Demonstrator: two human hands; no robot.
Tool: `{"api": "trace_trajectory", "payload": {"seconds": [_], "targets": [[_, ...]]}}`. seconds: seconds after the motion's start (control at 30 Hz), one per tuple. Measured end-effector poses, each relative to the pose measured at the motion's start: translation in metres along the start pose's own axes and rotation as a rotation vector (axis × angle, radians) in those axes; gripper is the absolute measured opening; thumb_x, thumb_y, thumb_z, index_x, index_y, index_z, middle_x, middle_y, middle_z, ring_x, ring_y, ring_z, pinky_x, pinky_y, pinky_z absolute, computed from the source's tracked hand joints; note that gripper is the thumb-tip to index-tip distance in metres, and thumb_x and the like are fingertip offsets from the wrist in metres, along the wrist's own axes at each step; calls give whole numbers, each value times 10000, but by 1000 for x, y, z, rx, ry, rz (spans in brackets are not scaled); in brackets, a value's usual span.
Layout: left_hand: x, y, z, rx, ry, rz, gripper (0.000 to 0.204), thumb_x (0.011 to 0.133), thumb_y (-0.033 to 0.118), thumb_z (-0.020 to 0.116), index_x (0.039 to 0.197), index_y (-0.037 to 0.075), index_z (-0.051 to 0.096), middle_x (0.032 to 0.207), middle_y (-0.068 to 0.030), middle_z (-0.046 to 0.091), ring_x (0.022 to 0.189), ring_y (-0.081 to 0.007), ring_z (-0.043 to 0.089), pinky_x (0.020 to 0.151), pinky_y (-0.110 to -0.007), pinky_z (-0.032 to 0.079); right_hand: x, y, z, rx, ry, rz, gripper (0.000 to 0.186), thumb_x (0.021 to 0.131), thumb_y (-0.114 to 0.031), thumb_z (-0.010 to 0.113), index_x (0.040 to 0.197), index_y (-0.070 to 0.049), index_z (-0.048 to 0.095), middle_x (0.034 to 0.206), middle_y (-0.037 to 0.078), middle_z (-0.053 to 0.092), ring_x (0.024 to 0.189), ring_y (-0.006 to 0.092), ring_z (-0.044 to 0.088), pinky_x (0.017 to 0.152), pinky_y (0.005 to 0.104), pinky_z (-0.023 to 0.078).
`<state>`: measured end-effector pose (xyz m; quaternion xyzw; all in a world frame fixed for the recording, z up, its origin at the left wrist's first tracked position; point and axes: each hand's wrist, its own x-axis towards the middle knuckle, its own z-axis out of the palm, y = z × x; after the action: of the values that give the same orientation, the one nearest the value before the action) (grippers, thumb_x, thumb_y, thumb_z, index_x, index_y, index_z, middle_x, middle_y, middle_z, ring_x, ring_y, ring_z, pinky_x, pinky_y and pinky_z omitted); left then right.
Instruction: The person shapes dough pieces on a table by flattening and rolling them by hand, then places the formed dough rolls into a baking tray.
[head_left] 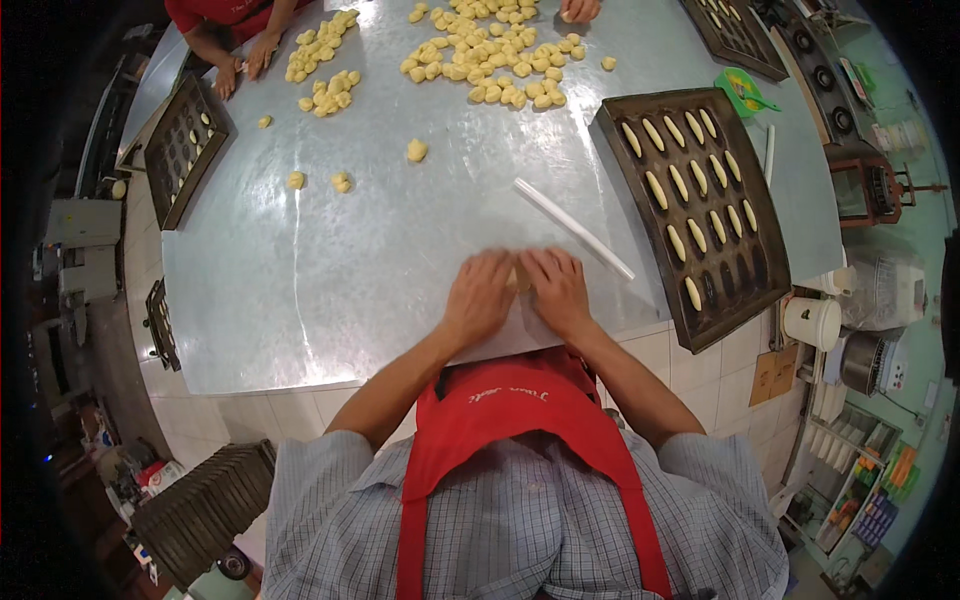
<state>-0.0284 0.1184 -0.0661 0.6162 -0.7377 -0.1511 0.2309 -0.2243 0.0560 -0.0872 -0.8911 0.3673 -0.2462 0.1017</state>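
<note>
My left hand (481, 295) and my right hand (557, 287) are side by side at the near edge of the metal table (380, 280). Their fingers are bent and pressed down, slightly smeared by motion. Between and partly under them lies a small piece of dough (519, 279), mostly hidden. Just beyond my right hand, a white rolling pin (575, 229) rests at a slant. To the right, a dark baking tray (650, 253) holds rows of slender dough sticks (677, 181). Loose dough balls (417, 150) lie farther off to the left.
Many dough balls (490, 55) are heaped at the far side. A co-worker's hands (262, 54) work at the far left, and another hand (580, 9) shows at the top. Other trays (222, 131) sit at the left and far right, near a green bowl (738, 90).
</note>
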Motion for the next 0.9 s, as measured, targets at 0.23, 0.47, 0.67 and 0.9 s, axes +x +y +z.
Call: {"api": "trace_trajectory", "payload": {"seconds": [0.23,0.47,0.67,0.9], "targets": [[-29,13,-24,-86,-78,45,445,953,157,724,1359,-15,666,1380,-206,663,1306,-400,592,1142,-499,470,65,-23,-20,-150,-633,230,412,882,-129,699,1283,-74,776,1295,97,738,1253,353,638,1012,530,474],[5,-111,-52,-36,262,-224,332,930,126,745,1236,14,684,1231,-204,679,1172,-435,627,1043,-529,499,31,-66,27,36,-179,95,704,971,-361,734,1589,-64,570,1661,267,495,1551,461,413,1255,633,331],[97,-208,-81,14,372,-355,379,961,201,781,1287,22,710,1301,-204,691,1244,-427,636,1059,-521,522,71,-52,32,-97,-110,106,755,957,-395,770,1577,-35,534,1629,241,478,1529,458,404,1245,653,303],[125,-188,-82,-151,121,-405,253,976,197,778,1164,42,709,1232,-213,710,1188,-444,656,1030,-536,537,45,-52,1,330,-154,122,659,875,-302,853,1410,0,617,1397,207,604,1301,402,557,1093,518,451]]}}
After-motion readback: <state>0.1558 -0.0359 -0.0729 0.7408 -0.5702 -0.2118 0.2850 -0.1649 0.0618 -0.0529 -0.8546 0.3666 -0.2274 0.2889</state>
